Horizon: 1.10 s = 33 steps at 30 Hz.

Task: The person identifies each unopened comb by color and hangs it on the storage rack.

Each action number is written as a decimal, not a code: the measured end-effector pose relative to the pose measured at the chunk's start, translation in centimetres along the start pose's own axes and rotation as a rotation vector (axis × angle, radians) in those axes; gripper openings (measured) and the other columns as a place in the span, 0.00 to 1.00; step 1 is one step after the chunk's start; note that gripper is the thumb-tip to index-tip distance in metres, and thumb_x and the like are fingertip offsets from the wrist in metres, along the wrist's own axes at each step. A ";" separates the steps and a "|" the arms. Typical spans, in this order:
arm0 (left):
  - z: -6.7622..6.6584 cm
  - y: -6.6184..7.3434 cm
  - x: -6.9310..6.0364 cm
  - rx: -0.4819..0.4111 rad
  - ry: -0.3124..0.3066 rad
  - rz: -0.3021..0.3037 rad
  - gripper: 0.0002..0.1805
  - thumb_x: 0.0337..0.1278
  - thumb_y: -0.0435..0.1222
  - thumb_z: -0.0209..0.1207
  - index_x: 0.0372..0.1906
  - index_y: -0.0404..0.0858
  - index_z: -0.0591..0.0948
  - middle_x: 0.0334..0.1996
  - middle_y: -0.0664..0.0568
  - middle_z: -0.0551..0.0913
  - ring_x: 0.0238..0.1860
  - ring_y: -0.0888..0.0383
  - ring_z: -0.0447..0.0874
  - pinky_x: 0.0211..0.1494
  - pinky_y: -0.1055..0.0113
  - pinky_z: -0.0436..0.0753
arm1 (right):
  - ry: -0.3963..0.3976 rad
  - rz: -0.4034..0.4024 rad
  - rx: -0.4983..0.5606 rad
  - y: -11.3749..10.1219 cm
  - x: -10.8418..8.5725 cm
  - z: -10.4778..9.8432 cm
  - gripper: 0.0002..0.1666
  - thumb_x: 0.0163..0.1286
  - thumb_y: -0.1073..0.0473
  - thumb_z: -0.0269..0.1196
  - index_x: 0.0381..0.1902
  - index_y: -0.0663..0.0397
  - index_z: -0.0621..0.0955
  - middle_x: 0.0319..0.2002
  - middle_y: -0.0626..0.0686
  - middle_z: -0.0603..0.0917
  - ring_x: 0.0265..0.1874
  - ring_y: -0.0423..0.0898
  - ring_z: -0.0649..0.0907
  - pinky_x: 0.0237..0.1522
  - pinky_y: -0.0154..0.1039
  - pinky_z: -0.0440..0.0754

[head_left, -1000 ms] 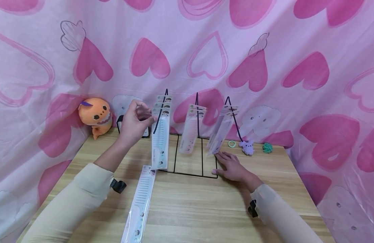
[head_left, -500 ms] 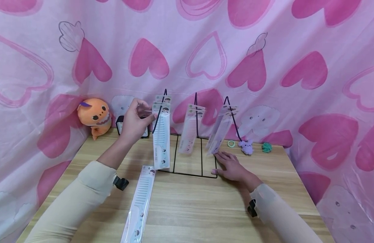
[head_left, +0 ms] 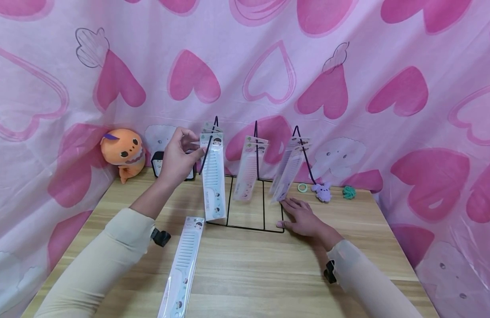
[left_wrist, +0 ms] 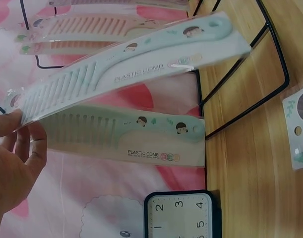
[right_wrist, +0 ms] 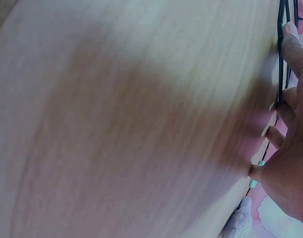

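My left hand pinches the top side edge of a packaged pale blue plastic comb, which hangs on the left hook of a black wire rack. In the left wrist view, this comb tilts away from another blue packaged comb behind it. Pink packaged combs hang on the middle hook, and purple ones on the right hook. My right hand rests at the rack's right base corner, fingers spread, thumb touching the base wire. One more packaged blue comb lies on the table.
An orange plush toy and a square clock stand at the back left. At the back right lie a pale green ring, a small purple plush and a green knotted ball. A pink heart-print curtain hangs behind.
My left hand has pushed the front blue comb back along the left hook, closer to those behind it. Its lower end has swung slightly right. My right hand has stayed put.
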State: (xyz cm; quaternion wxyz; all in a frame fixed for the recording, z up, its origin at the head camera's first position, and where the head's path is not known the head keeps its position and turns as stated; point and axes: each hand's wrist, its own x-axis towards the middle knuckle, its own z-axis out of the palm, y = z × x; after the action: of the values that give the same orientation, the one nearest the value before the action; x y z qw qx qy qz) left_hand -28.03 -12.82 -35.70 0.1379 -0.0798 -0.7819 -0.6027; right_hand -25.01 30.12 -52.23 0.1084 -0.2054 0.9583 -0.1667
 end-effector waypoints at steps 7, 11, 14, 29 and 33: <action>-0.3 -0.7 0.3 -0.011 -0.024 0.029 0.25 0.74 0.29 0.69 0.63 0.35 0.67 0.62 0.41 0.89 0.61 0.45 0.89 0.47 0.78 0.88 | 0.003 0.000 0.005 0.0 -0.1 0.0 0.56 0.77 0.33 0.68 0.89 0.54 0.61 0.88 0.65 0.62 0.87 0.72 0.59 0.86 0.76 0.50; -0.4 -1.2 0.6 -0.006 -0.017 0.042 0.26 0.74 0.30 0.70 0.63 0.36 0.66 0.59 0.43 0.88 0.58 0.48 0.89 0.46 0.76 0.91 | 0.000 0.002 0.006 0.0 -0.1 0.1 0.57 0.77 0.32 0.68 0.90 0.54 0.60 0.88 0.65 0.61 0.87 0.71 0.58 0.87 0.76 0.50; -0.6 -1.6 0.7 0.001 -0.003 0.047 0.25 0.73 0.32 0.71 0.61 0.40 0.68 0.55 0.46 0.87 0.56 0.52 0.90 0.47 0.74 0.92 | -0.002 0.005 0.007 0.0 -0.1 0.1 0.57 0.78 0.32 0.68 0.90 0.54 0.60 0.88 0.65 0.61 0.87 0.71 0.58 0.87 0.76 0.49; -3.2 -3.3 -0.4 0.046 -0.004 0.054 0.27 0.73 0.34 0.71 0.66 0.34 0.70 0.57 0.40 0.89 0.51 0.63 0.90 0.54 0.80 0.88 | 0.002 0.003 0.015 0.3 -0.1 0.1 0.56 0.78 0.33 0.68 0.90 0.52 0.60 0.89 0.64 0.61 0.88 0.71 0.57 0.87 0.77 0.48; -4.9 -4.2 -1.5 0.181 -0.058 -0.017 0.26 0.74 0.39 0.72 0.66 0.36 0.73 0.59 0.42 0.89 0.56 0.52 0.90 0.48 0.83 0.85 | 0.001 0.002 0.007 0.4 0.0 0.2 0.57 0.78 0.31 0.67 0.90 0.52 0.60 0.89 0.64 0.60 0.87 0.71 0.57 0.86 0.78 0.49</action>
State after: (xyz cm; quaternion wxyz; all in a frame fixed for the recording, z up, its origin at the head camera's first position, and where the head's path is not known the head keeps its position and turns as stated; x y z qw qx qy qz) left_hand -27.28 -18.56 -38.90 0.1168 -0.0777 -0.8375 -0.5281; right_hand -25.12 30.38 -52.56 0.1088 -0.2041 0.9580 -0.1699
